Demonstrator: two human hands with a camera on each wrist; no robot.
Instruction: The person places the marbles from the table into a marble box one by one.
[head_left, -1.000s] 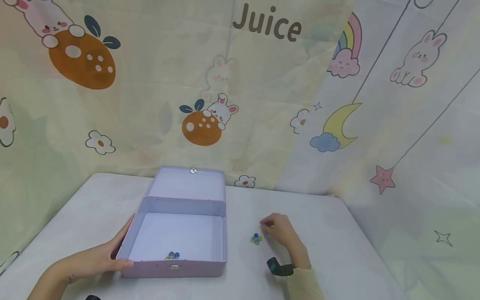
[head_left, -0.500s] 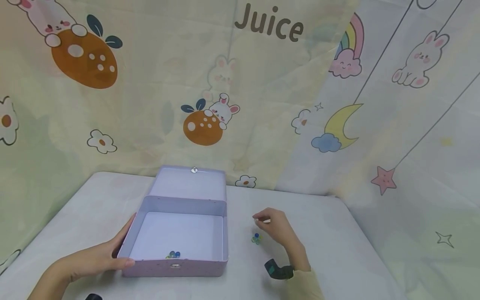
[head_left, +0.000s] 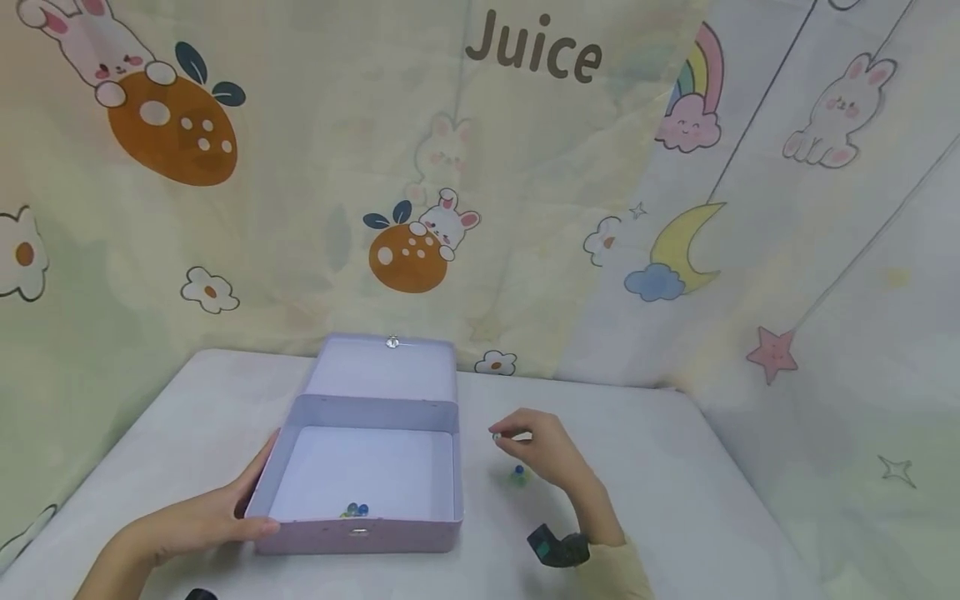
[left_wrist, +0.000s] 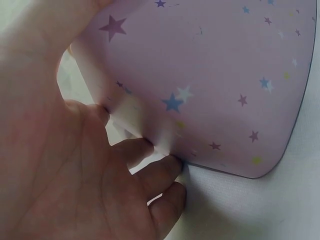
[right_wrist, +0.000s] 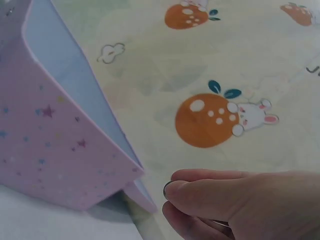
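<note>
A lilac tin box with a star pattern stands on the table, its hinged lid tipped back. My left hand grips the box's front left corner, thumb on the front and fingers along the left side. Inside, near the front wall, lies a small group of blue and yellowish glass marbles. To the right of the box, my right hand pinches a small marble between thumb and fingers, above the table. Below that hand is a cluster of marbles, one dark blue and others greenish, partly blurred.
A white cloth covers the table. Behind it hangs a printed backdrop with rabbits and oranges, close to the lid. A dark wrist camera sits on my right wrist.
My right hand has lifted away from the marble cluster and moved left toward the box with a marble pinched in it. My left hand keeps its hold on the box.
</note>
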